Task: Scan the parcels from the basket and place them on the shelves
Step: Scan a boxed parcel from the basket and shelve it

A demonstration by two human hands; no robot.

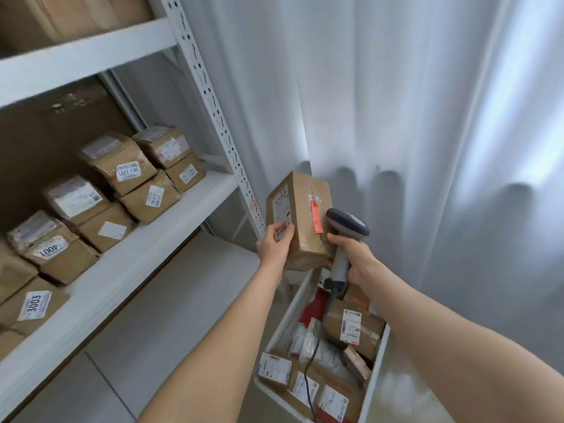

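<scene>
My left hand grips a brown cardboard parcel by its near left edge, fingers over its white label, and holds it upright above the basket. A red sticker runs down the parcel's front. My right hand grips the grey handle of a barcode scanner, whose dark head sits right next to the parcel's right side. Its cable drops into the white basket below, which holds several labelled parcels.
A white metal shelf unit stands at the left; its middle shelf carries several stacked brown boxes with numbered labels. A perforated upright post stands beside the parcel. White curtains hang behind. Tiled floor lies below the shelf.
</scene>
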